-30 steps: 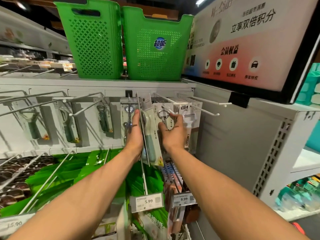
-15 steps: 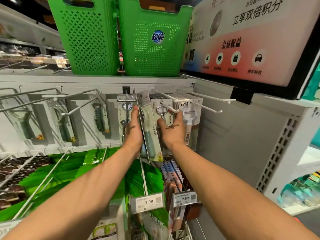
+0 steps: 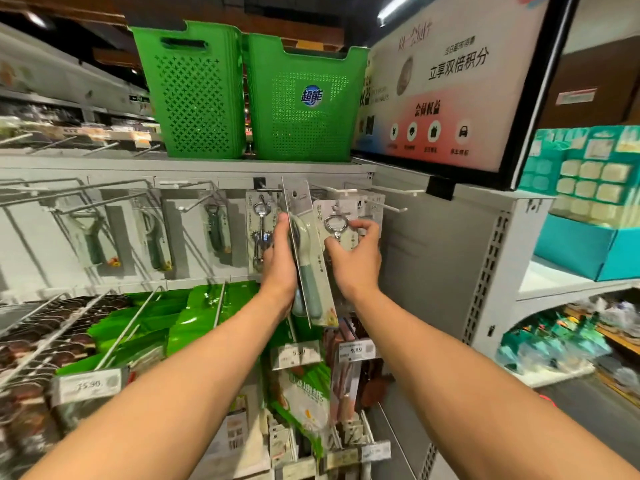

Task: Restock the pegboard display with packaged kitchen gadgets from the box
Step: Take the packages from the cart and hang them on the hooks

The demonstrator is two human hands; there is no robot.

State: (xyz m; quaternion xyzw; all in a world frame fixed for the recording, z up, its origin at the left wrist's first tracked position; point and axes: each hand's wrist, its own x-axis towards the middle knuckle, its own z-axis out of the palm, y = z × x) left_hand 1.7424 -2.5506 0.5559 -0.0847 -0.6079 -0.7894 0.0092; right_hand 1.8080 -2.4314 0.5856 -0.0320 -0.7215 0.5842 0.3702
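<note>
Price tags (image 3: 296, 355) hung on lower hooks, just beneath forearms: could be knocked if arms are lowered carelessly. Left hand (image 3: 280, 258) wrapped round edge-on peeler pack (image 3: 309, 237), held at top pegboard row; seating on hook not discernible, so pack could be dropped if released early. Right hand (image 3: 356, 259) pinched on bottle-opener card (image 3: 335, 216), just beside it; card could be torn if white peg (image 3: 394, 206) is missed. Supply box not seen.

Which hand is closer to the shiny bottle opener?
Right. The right hand pinches the card of the bottle opener. The left hand is further left, gripping the green-handled pack, which is between it and the opener.
</note>
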